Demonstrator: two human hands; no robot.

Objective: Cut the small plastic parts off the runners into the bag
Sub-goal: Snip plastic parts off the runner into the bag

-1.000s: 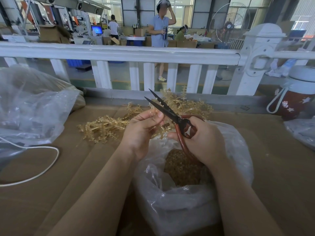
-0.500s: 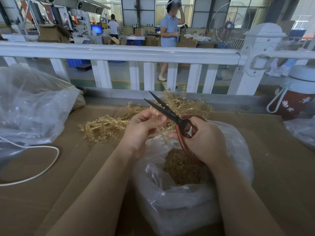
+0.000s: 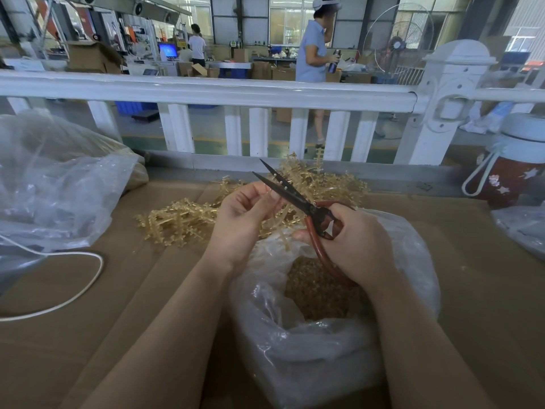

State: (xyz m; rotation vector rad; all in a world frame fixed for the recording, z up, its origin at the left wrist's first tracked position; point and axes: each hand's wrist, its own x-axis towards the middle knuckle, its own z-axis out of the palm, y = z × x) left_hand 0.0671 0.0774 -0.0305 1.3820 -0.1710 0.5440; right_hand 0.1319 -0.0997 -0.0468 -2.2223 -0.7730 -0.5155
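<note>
My left hand [image 3: 241, 216] pinches a thin amber plastic runner [image 3: 283, 235] whose lower end hangs over the bag. In my right hand [image 3: 354, 240] I grip red-handled scissors [image 3: 298, 199]; the dark blades stand apart and point up and to the left, right next to my left fingertips. Below both hands sits a clear plastic bag [image 3: 309, 346], its mouth wide, with a heap of small amber parts [image 3: 318, 293] inside. A pile of amber runners [image 3: 182, 219] lies on the cardboard behind and to the left of my hands.
Brown cardboard [image 3: 88, 335] covers the table. A big clear bag [image 3: 56, 184] and a white cable [image 3: 73, 296] lie at the left. A red bottle with a white lid [image 3: 507, 169] stands at the right, a white railing [image 3: 206, 91] behind. A person walks beyond it.
My left hand has turned the runner and lifted its fingers closer to the blades. The scissors stay in nearly the same place. The person behind the railing has walked to the right.
</note>
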